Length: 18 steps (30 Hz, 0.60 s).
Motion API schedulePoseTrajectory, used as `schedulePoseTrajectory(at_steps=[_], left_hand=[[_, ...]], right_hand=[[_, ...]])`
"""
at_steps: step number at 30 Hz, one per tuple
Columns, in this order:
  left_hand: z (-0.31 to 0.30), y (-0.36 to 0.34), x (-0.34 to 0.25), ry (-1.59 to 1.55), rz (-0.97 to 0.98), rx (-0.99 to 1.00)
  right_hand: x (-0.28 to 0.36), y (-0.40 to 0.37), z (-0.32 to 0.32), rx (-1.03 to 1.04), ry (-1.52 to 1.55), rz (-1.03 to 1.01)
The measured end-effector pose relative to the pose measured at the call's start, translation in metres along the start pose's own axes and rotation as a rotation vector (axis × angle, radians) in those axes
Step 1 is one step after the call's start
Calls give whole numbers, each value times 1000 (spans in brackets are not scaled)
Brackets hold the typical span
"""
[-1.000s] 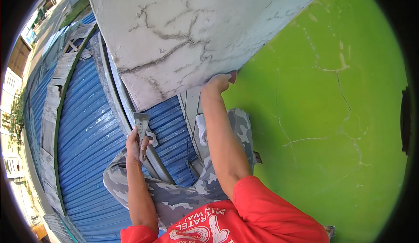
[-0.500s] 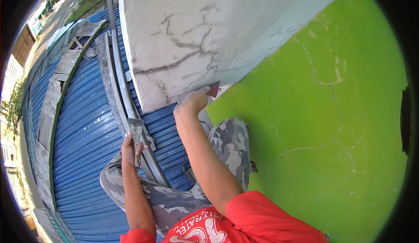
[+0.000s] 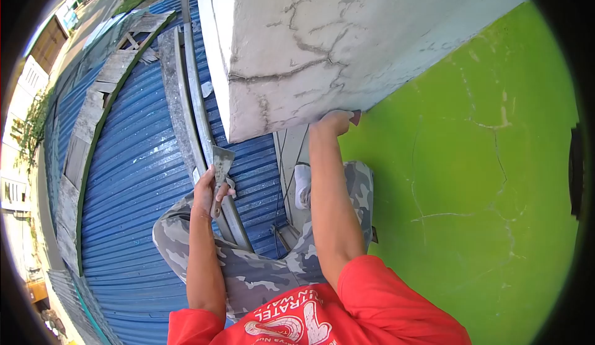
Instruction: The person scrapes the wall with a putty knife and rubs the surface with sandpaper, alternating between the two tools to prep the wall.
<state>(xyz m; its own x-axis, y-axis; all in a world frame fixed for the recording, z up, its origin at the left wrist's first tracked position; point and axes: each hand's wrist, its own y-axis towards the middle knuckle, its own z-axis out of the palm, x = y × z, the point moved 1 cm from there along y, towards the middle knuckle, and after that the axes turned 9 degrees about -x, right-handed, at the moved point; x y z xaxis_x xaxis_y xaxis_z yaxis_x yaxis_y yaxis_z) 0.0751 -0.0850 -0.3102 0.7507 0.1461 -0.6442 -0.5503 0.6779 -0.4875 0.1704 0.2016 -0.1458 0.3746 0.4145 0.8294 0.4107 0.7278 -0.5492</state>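
My left hand [image 3: 204, 191] is closed around the handle of a putty knife [image 3: 222, 160], its wide, stained blade pointing up and away from me. Held in my right hand [image 3: 334, 122] is a piece of dark red sandpaper [image 3: 355, 118], mostly covered by the fingers. That hand presses at the lower edge of a white wall [image 3: 279, 41], close to where it meets the green wall [image 3: 458, 177]. Branching dark cracks run across the white surface above the hand.
Blue corrugated roofing [image 3: 136, 177] spreads below on the left, with metal rails [image 3: 197, 97] crossing it. Weathered boards [image 3: 80, 153] line the roof's far side. My camouflage-clad legs [image 3: 260, 283] are bent beneath me. Pale cracks mark the green wall.
My right hand has shifted right along the white wall's bottom edge with the sandpaper, to near the green corner. The view has shifted too. The left hand still grips the putty knife.
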Motion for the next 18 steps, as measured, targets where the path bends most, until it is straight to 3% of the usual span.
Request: schedulePoseTrajectory(at_steps=[1, 3, 4, 7, 8, 12, 13, 16, 18], left_hand=[[2, 5, -1, 0, 15, 37], [15, -2, -10, -8, 18, -17], [13, -2, -8, -14, 19, -32], [15, 6, -9, -68, -2, -63], [14, 8, -10, -57, 6, -56], [13, -4, -13, -64, 4, -103], [11, -7, -14, -70, 14, -130], [10, -5, -19, -96, 47, -89], [1, -6, -15, -82, 51, -82]], right_hand=[[0, 10, 3, 38, 16, 59], [-35, 41, 0, 324, 361, 144], [-38, -19, -14, 316, 168, 147], [-86, -125, -26, 237, 173, 192], [-96, -115, -22, 322, 265, 246], [-30, -97, -8, 185, 84, 545], [-21, -92, -11, 171, -9, 554], [-39, -88, -18, 407, 433, 450], [-66, -93, -21, 311, 344, 374]])
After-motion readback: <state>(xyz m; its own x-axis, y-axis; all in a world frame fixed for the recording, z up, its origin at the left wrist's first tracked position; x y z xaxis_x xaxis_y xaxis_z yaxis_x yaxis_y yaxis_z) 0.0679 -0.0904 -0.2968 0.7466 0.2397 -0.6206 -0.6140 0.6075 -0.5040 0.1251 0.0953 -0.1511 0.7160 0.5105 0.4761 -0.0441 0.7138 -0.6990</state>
